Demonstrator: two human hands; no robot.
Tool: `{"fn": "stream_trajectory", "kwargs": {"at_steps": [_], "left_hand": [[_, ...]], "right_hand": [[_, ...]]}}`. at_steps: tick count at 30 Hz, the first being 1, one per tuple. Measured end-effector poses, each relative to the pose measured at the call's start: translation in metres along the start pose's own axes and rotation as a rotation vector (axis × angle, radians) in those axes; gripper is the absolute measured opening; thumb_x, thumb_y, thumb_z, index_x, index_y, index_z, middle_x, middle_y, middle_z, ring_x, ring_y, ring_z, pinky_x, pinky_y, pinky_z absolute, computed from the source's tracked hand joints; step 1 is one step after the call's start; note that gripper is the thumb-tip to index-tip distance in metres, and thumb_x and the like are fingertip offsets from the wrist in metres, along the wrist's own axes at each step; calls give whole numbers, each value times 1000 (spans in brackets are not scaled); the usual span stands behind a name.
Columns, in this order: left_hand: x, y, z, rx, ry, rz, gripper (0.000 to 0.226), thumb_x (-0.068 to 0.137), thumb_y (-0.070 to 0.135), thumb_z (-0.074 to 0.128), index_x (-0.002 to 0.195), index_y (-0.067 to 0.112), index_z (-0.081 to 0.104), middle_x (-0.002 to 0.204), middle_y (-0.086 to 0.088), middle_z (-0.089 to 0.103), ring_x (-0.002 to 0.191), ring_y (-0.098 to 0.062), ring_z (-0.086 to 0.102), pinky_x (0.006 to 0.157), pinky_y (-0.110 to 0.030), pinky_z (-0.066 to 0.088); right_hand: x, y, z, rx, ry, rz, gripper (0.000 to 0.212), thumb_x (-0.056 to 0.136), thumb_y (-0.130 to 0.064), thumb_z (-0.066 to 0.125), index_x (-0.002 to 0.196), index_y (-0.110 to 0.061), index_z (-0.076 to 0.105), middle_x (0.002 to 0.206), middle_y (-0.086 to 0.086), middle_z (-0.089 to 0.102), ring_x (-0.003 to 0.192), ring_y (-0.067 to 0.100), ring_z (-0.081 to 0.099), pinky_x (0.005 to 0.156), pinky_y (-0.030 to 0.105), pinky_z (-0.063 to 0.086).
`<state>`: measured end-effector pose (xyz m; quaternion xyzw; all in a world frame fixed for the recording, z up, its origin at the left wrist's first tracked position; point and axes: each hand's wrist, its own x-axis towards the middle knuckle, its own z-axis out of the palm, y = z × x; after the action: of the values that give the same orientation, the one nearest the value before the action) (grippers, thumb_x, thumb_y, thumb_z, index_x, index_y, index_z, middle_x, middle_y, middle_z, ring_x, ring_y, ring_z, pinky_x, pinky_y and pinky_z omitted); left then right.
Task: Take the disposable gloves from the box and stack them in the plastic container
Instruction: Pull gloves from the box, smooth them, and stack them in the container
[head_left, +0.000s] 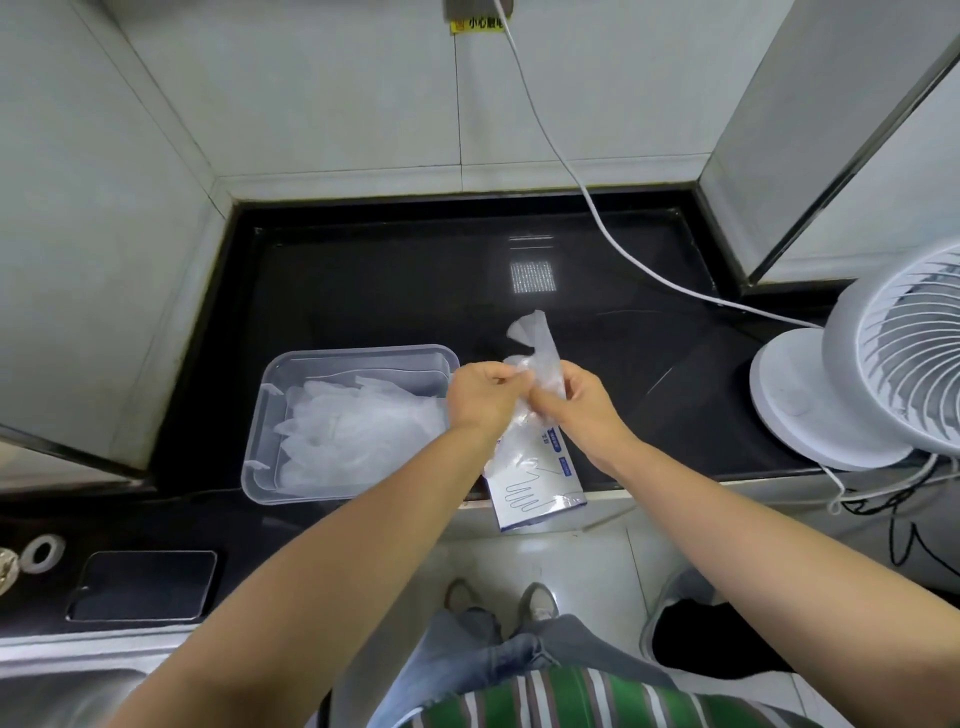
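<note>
While both sets of fingers pinch it from either side, a clear disposable glove (535, 338) stands up crumpled between them, its tips pointing away from the person. The left hand (483, 397) curls its fingers (505, 375) onto the glove's left edge. The right hand (579, 408) grips it just beside, and the two hands almost touch. Beneath the wrists lies the glove box (540, 491), white with a blue glove outline, its near end hanging over the worktop (389, 291) edge. Just left of the left hand sits the clear plastic container (363, 351), holding a flat stack of gloves (358, 431). Well to the right stands a white desk fan (883, 364), and a white cable (597, 218) runs up the tiled wall. A dark phone (143, 584) lies at the near left.
</note>
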<state>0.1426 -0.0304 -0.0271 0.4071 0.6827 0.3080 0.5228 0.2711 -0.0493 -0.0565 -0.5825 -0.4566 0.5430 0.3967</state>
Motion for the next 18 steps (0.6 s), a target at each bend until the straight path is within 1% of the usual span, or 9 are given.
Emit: {"fn": "stream_trajectory", "kwargs": {"at_steps": [2,5,7,8,10,11,14,16,18], "left_hand": [[4,-4,-8,29,45,98,1,86,18,73,85,19,72,92,-1,73,89,-22,69,86,-37,57],[7,-9,-20,22,16,203,10,92,13,64,95,12,74,86,1,69,84,-15,64,77,-24,53],[7,-10,-31,-40,-94,216,16,95,9,57,95,11,73,86,0,69,83,-14,61,76,-26,50],[6,-10,-38,-84,-164,216,20,96,9,54,92,12,73,88,-2,69,86,-15,61,81,-30,51],[7,-9,-50,-250,-298,167,26,98,7,49,88,11,72,94,-5,70,93,-19,63,92,-36,52],[7,-8,-55,-358,-354,126,27,99,5,46,88,8,70,95,-7,69,94,-21,65,92,-38,54],[7,-5,-71,-491,-421,41,22,99,4,41,99,1,63,97,-11,68,87,-22,68,74,-33,57],[8,-7,-79,-445,-417,5,23,98,5,40,106,2,62,95,-9,67,82,-18,66,67,-27,55],[10,-11,-88,-308,-356,-18,24,98,7,39,96,9,63,84,-6,63,71,-15,58,57,-24,47]], "right_hand": [[-1,1,1,-34,-35,12,25,89,-22,72,109,-9,65,96,8,72,86,23,71,79,37,57],[-1,2,1,-54,-79,47,32,90,-27,70,111,-5,61,99,9,72,92,29,71,85,44,56],[-1,0,3,13,-114,84,36,94,-36,62,111,-5,57,100,8,71,95,28,70,83,41,55],[1,-3,6,98,-110,111,35,98,-40,54,111,-7,58,101,6,69,96,26,68,82,38,54],[6,-11,12,316,-43,169,34,100,-36,43,113,-10,60,108,8,67,97,22,62,82,35,49],[7,-16,14,409,-4,190,31,99,-33,43,114,-11,59,113,10,65,97,22,60,84,36,46],[12,-21,22,448,-80,157,39,94,-34,47,118,-5,57,116,9,64,101,22,58,90,37,45],[12,-27,28,413,-237,102,40,93,-35,47,111,-4,62,105,6,67,98,18,60,90,36,46],[13,-34,35,428,-364,90,35,97,-36,46,108,-8,65,102,7,68,98,20,64,91,35,50]]}}
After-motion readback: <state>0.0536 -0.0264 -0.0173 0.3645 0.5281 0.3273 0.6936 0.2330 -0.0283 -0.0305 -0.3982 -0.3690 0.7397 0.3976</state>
